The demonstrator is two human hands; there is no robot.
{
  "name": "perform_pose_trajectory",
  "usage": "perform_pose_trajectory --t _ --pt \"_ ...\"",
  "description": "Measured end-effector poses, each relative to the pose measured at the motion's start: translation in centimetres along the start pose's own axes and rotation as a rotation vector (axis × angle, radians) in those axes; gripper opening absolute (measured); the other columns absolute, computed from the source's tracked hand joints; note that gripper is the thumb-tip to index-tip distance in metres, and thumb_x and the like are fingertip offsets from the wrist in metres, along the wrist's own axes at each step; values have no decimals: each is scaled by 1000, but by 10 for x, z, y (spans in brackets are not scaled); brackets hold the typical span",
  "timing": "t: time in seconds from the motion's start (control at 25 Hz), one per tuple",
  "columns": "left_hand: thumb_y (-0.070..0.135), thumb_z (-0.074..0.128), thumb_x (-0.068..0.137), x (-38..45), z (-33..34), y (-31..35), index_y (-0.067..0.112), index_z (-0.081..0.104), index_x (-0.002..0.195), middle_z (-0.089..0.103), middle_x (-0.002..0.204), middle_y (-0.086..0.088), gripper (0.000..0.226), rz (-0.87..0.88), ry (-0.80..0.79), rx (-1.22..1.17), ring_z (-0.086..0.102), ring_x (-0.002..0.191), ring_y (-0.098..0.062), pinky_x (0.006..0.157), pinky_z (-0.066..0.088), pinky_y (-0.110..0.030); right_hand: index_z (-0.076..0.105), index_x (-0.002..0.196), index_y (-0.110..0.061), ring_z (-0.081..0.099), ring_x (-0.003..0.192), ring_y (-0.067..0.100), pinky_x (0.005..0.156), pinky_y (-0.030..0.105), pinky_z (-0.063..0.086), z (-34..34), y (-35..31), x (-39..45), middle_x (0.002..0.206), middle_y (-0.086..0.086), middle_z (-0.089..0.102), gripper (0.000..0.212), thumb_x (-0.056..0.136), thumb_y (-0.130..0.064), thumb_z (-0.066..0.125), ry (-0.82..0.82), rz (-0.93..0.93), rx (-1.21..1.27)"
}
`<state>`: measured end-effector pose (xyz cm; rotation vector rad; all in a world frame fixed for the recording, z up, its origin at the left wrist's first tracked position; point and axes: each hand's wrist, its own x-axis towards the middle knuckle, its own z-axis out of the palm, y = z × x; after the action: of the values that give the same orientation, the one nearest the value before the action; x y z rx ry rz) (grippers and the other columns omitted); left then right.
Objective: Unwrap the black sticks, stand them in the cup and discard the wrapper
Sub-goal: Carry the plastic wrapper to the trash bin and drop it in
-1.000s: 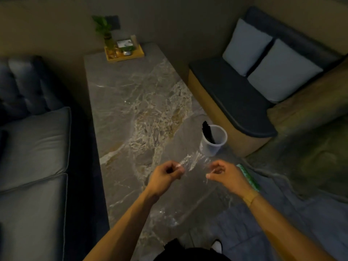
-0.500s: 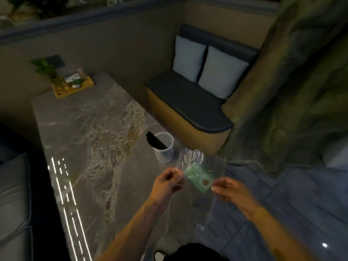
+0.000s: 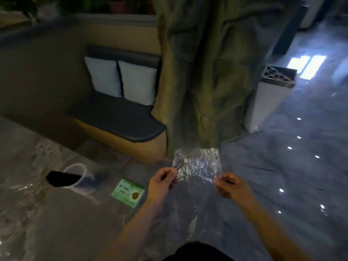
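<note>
A clear crinkled wrapper is stretched flat in the air between my two hands, beyond the table's right edge and over the floor. My left hand pinches its left lower corner and my right hand pinches its right lower corner. The clear plastic cup stands on the marble table at the left, with the bundle of black sticks leaning out of it to the left. A green label card lies flat on the table beside the cup.
A bench with a dark cushion and two pale pillows stands beyond the table. A green rock-like column rises in the middle. A white bin with a patterned top stands on the glossy floor to the right.
My view has swung to the right, away from the table. The green card that was inside the wrapper now lies on the table. Both hands still hold the wrapper, now out over the floor.
</note>
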<state>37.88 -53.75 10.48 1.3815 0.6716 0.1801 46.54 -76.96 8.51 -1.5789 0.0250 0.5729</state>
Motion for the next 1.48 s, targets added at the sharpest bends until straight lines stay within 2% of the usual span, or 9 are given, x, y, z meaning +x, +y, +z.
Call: perform_pose_trajectory --t 0.08,0.24,0.36,0.52,0.6,0.88,1.12,1.32,1.48 --pt "14 69 88 3 29 0 18 71 85 69 72 2 5 -32 -113 19 61 67 -10 62 48 -23 71 76 -21 65 60 8 57 19 53 -28 3 -5 65 -2 70 6 81 -20 74 75 -20 29" --pt "6 70 86 5 82 -7 12 68 88 67 73 0 7 -42 -330 221 62 62 -4 58 48 -16 70 73 -18 61 62 13 61 27 54 -73 12 -19 63 -1 66 11 84 -14 71 287 -30 167" --pt "3 68 87 15 118 -11 7 65 88 65 71 -3 6 -8 -401 308 59 59 -5 57 47 -17 70 78 -18 67 68 17 64 28 56 -99 17 -29 72 3 70 6 84 -18 71 420 6 220" --pt "2 65 89 42 166 -12 7 64 88 66 75 -6 5 -43 -474 336 60 65 -14 61 50 -22 69 94 -17 68 78 17 75 34 52 -131 20 -38 86 5 73 14 80 -17 73 415 72 209" --pt "3 65 89 59 189 -13 12 64 86 67 77 -4 9 -54 -520 340 61 66 -13 61 51 -21 69 94 -18 69 82 17 78 34 51 -146 22 -39 91 4 74 16 80 -18 74 441 113 172" --pt "5 66 89 133 261 -5 14 67 88 68 76 -2 9 -22 -652 379 62 67 -13 61 52 -26 69 88 -11 67 66 9 64 25 49 -182 1 18 77 1 72 9 81 -13 73 626 135 187" --pt "6 68 88 216 308 17 17 67 84 66 74 -1 12 -3 -687 397 60 66 -13 59 53 -27 69 92 -7 68 67 12 66 28 52 -204 -36 92 77 2 73 15 81 -15 74 675 141 190" --pt "5 67 88 270 352 33 20 69 85 67 74 1 15 -7 -789 364 61 63 -7 56 53 -21 69 93 -14 69 75 19 69 32 55 -223 -64 138 86 8 74 17 87 -31 66 741 105 204" --pt "7 69 87 302 395 42 23 73 84 69 72 5 17 -32 -843 329 63 63 -6 56 53 -21 69 94 -13 67 73 19 72 33 55 -249 -80 162 83 8 72 16 89 -27 64 792 79 197"
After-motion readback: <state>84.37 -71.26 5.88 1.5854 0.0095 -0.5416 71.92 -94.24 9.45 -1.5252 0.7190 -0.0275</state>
